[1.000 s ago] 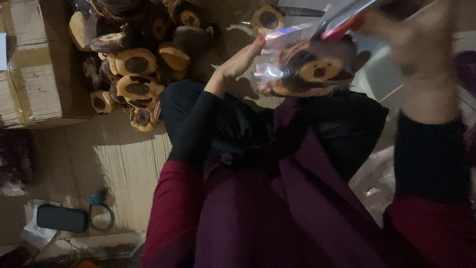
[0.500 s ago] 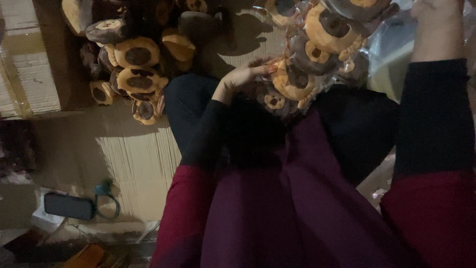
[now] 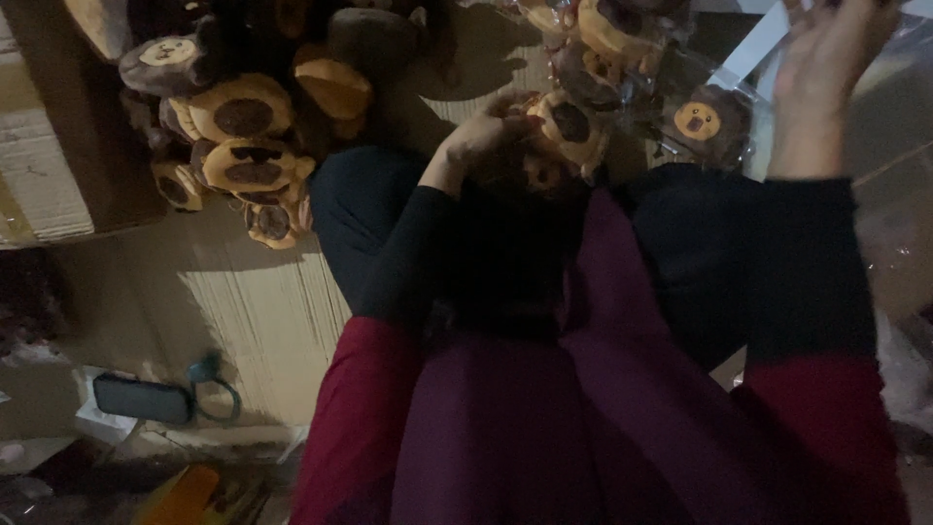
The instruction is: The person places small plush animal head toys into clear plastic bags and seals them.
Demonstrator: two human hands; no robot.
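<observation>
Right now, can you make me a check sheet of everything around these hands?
Surface: corrugated cardboard sheet on the floor.
Job's things: small round plush toys in clear bags, tan with brown faces; another bagged toy beside them.
Clutter: loose pile of plush toys, dark phone, teal ring, orange item.
Hands: left hand rests on the bagged toys; right hand is raised, its grip blurred.
Cables: nothing seen.
Surroundings: cardboard box at left; dim light.

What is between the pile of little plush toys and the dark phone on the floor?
In the head view, only bare corrugated cardboard lies between the plush toys and the phone. A teal ring sits beside the phone.
</observation>
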